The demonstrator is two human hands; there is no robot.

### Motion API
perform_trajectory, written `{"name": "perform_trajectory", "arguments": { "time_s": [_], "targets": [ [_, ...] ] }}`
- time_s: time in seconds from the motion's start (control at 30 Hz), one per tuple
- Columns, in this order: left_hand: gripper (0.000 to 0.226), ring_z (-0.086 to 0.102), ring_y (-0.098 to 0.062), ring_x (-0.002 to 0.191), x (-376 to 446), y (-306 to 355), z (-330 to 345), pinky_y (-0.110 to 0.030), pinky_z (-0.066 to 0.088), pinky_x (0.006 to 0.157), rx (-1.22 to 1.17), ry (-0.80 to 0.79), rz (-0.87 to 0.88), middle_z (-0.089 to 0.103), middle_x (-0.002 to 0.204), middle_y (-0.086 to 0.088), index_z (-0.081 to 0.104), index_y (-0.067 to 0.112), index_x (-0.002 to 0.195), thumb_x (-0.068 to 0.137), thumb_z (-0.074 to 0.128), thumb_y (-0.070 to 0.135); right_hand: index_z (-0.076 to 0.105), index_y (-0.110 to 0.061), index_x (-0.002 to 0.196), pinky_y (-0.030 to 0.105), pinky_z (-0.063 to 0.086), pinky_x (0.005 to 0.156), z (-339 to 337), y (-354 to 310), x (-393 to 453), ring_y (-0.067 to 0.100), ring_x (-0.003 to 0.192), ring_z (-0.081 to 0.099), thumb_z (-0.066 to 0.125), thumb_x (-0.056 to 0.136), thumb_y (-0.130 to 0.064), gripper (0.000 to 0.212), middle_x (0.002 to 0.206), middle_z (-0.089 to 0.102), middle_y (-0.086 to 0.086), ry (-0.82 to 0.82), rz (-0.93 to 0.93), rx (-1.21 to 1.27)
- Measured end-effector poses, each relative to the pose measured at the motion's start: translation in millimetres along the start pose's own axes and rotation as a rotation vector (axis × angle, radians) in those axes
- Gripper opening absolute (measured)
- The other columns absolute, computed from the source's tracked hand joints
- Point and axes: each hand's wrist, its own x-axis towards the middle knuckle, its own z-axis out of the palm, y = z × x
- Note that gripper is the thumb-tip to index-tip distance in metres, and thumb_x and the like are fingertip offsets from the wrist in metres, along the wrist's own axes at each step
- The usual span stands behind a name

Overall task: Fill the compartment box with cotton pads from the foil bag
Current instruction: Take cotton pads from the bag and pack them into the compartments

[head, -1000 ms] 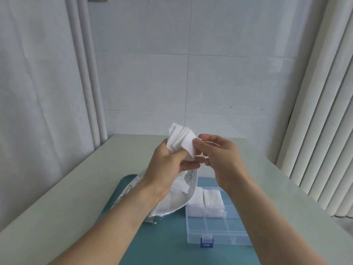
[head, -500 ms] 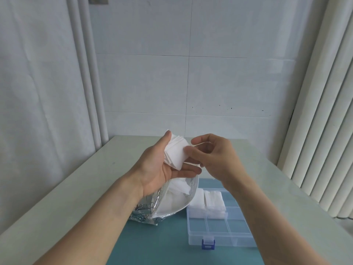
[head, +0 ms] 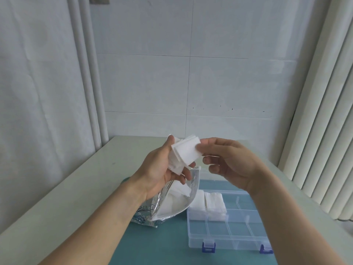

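Both hands: left hand (head: 160,169), right hand (head: 231,165) pinch soft square cotton pads (head: 184,153).

Left hand (head: 160,169) grips a stack of square cotton pads (head: 183,155) above the table (head: 76,188). Right hand (head: 231,163), at 3 o'clock of the stack, pinches its top corner. Open foil bag (head: 172,203) lies below on a teal mat (head: 164,245); clear compartment box (head: 229,230) at the bag's 3 o'clock holds pads in its far-left compartments.
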Motion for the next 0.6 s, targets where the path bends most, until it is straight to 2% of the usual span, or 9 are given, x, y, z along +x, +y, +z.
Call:
{"name": "perform_trajectory", "arguments": {
  "time_s": [0.13, 0.2, 0.3, 0.37, 0.43, 0.5, 0.6],
  "targets": [
    [0.068, 0.056, -0.032, 0.058, -1, -2, 9, -0.034, 0.043, 0.052, -0.008, -0.066, 0.016, 0.062, 0.083, -0.021, 0.063, -0.006, 0.109, 0.105, 0.023, 0.050, 0.069, -0.007, 0.092, 0.023, 0.044, 0.055, 16, 13, 3, 0.014, 0.059, 0.056, 0.077, 0.083, -0.013, 0.014, 0.068, 0.070, 0.005, 0.176, -0.109, -0.307],
    [0.067, 0.055, -0.031, 0.057, -1, -4, 11, -0.034, 0.042, 0.052, -0.011, -0.061, 0.014, 0.061, 0.080, -0.020, 0.063, -0.004, 0.103, 0.105, 0.022, 0.050, 0.066, -0.015, 0.093, 0.021, 0.044, 0.059, 23, 18, 5, 0.008, 0.057, 0.059, 0.077, 0.083, -0.021, 0.016, 0.066, 0.071, -0.002, 0.289, -0.204, -0.507],
    [0.061, 0.054, -0.031, 0.058, 0, -3, 9, -0.035, 0.041, 0.054, -0.026, -0.083, 0.013, 0.058, 0.075, -0.018, 0.059, 0.000, 0.104, 0.103, 0.028, 0.052, 0.064, -0.027, 0.099, 0.011, 0.041, 0.063, 29, 26, 7, 0.002, 0.074, 0.057, 0.074, 0.085, -0.030, 0.017, 0.088, 0.063, -0.007, 0.396, -0.415, -0.837],
    [0.057, 0.055, -0.031, 0.058, 0, -3, 6, -0.035, 0.040, 0.054, -0.018, -0.104, 0.017, 0.058, 0.078, -0.019, 0.059, 0.000, 0.107, 0.102, 0.031, 0.049, 0.067, -0.033, 0.105, 0.005, 0.039, 0.067, 30, 27, 8, -0.001, 0.083, 0.054, 0.070, 0.087, -0.024, 0.020, 0.098, 0.053, -0.008, 0.321, -0.559, -0.913],
    [0.054, 0.056, -0.033, 0.058, 1, -1, 2, -0.034, 0.040, 0.051, -0.007, -0.104, 0.019, 0.060, 0.086, -0.020, 0.063, -0.001, 0.111, 0.105, 0.029, 0.042, 0.071, -0.035, 0.108, 0.003, 0.037, 0.072, 25, 24, 8, -0.003, 0.088, 0.051, 0.068, 0.089, -0.017, 0.026, 0.099, 0.049, -0.008, 0.169, -0.633, -0.949],
    [0.055, 0.058, -0.035, 0.059, 0, 1, -4, -0.032, 0.041, 0.048, 0.002, -0.113, -0.026, 0.060, 0.095, -0.023, 0.061, -0.003, 0.116, 0.105, 0.026, 0.037, 0.071, -0.037, 0.113, 0.003, 0.036, 0.074, 18, 20, 7, -0.004, 0.091, 0.048, 0.073, 0.089, -0.022, 0.029, 0.101, 0.047, -0.009, 0.058, -0.611, -0.995],
    [0.057, 0.063, -0.041, 0.065, -1, 4, -11, -0.032, 0.045, 0.048, 0.035, -0.179, -0.122, 0.062, 0.099, -0.030, 0.059, -0.005, 0.117, 0.105, 0.022, 0.037, 0.068, -0.040, 0.107, 0.001, 0.034, 0.077, 14, 18, 5, -0.006, 0.092, 0.047, 0.080, 0.083, -0.027, 0.029, 0.104, 0.046, -0.010, 0.026, -0.551, -1.030]
  ]
}}
